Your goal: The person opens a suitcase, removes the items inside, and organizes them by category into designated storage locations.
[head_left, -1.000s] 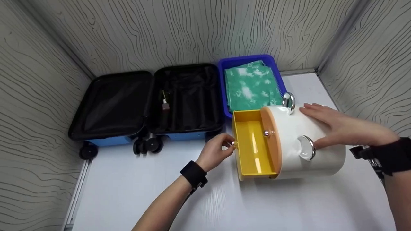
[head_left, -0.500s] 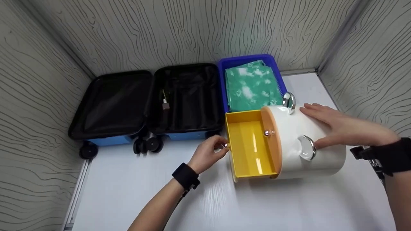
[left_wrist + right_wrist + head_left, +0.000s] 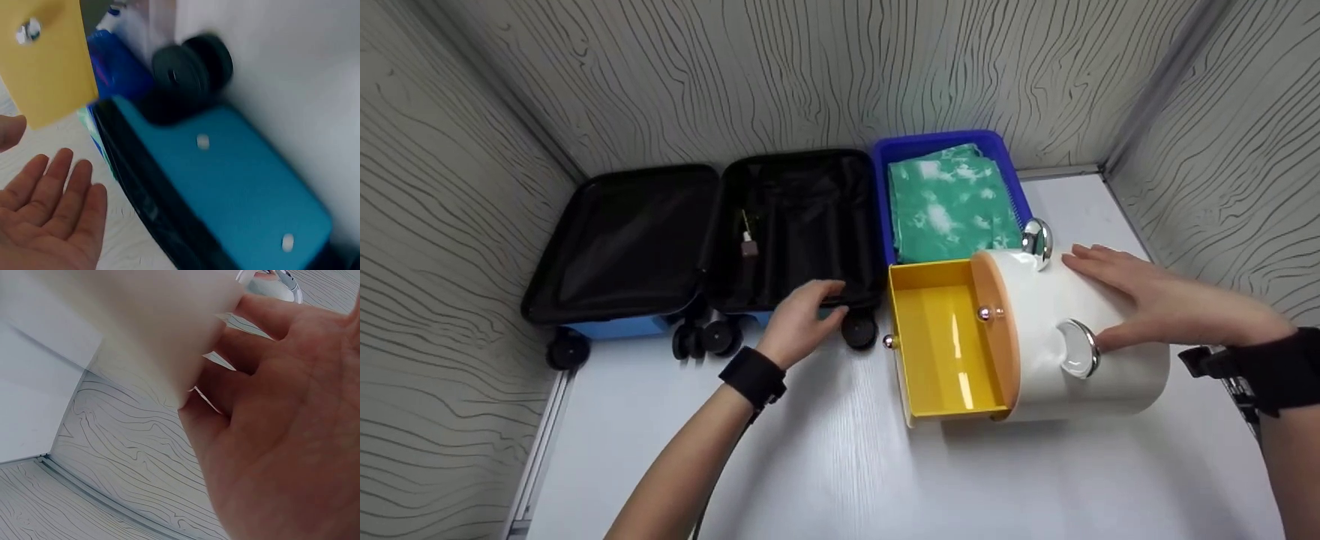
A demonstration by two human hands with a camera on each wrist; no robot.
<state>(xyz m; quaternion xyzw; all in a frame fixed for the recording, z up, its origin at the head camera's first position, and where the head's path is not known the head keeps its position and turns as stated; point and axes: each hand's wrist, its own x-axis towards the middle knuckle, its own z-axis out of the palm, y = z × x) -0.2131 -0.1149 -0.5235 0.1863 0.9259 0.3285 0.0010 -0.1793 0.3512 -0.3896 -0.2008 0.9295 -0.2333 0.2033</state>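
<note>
My left hand (image 3: 799, 322) is in the air at the front edge of the open suitcase (image 3: 802, 225), fingers extended and nothing held. In the left wrist view its palm and loosely straight fingers show beside the suitcase's blue shell (image 3: 225, 174). To its right, a yellow drawer (image 3: 941, 341) with a small silver knob (image 3: 890, 342) is pulled out of a white rounded box (image 3: 1050, 352). My right hand (image 3: 1147, 300) rests spread on top of that box, thumb beside a chrome-edged handle (image 3: 1080, 348). Inside, the drawer holds nothing.
A blue basket (image 3: 883, 202) with folded green-and-white cloth (image 3: 949, 202) stands behind the drawer. The suitcase's other half (image 3: 634, 240) lies open at left. A small brownish item with a thin yellow end (image 3: 748, 245) lies inside the suitcase. Patterned walls enclose the white table (image 3: 840, 465).
The drawer has slid further out to the left under my left hand. That hand has then let go of the knob and moved left toward the suitcase. My right hand has stayed on the box.
</note>
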